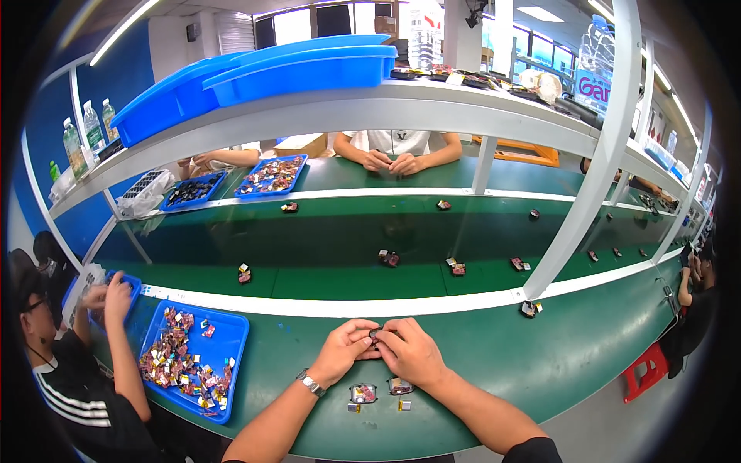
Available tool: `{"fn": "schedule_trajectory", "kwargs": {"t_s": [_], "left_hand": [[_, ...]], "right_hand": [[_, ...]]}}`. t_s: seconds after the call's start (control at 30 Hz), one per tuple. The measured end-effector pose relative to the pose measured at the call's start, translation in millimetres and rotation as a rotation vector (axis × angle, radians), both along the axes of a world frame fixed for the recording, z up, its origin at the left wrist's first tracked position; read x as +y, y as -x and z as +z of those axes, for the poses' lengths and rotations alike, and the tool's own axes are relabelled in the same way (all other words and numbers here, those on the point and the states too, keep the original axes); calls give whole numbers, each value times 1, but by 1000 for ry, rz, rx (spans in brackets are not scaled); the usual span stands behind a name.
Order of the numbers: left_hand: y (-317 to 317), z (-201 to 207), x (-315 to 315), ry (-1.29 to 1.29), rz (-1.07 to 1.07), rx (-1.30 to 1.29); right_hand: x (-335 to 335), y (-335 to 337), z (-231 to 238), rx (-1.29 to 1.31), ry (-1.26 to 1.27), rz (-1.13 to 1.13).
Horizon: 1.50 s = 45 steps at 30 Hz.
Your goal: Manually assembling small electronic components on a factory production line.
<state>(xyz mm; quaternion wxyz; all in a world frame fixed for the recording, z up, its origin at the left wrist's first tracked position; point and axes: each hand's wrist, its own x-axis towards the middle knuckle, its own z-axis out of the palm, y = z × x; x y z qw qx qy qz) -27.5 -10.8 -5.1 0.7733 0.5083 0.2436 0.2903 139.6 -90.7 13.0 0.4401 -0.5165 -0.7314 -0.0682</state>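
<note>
My left hand (343,352) and my right hand (411,352) meet above the green bench. Closed fingers of both pinch one small dark part (375,338); it is mostly covered, so its exact kind is hard to make out. A watch with a metal band circles my left wrist. Just below my hands lie two small dark casings, one left (362,393) and one right (399,385), with reddish circuit boards inside. A small silver-and-yellow battery hangs out at the near side of each. To the left, a blue tray (241,339) holds many small circuit boards with batteries.
A pale metal rail (340,305) crosses beyond my hands, with a slanted post (575,185) at right. Past it, small assemblies (458,268) sit spaced along a dark green belt (332,239). Overhead, a shelf carries blue bins (301,73). Co-workers sit left, opposite and far right.
</note>
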Motion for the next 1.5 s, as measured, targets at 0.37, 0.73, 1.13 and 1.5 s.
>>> {"fn": "schedule_trajectory", "kwargs": {"t_s": [0.37,0.73,1.13,1.5], "left_hand": [[-2,1,-1,-23,9,36],[-4,-1,-1,-33,6,26],[1,-2,1,-23,-14,-20],[4,-7,5,-20,-9,-41]], "right_hand": [[2,2,-10,-83,-22,-77],[0,-1,-7,-168,-88,-101],[1,2,-2,-148,-159,-111],[-2,8,1,-67,-84,-72]]}}
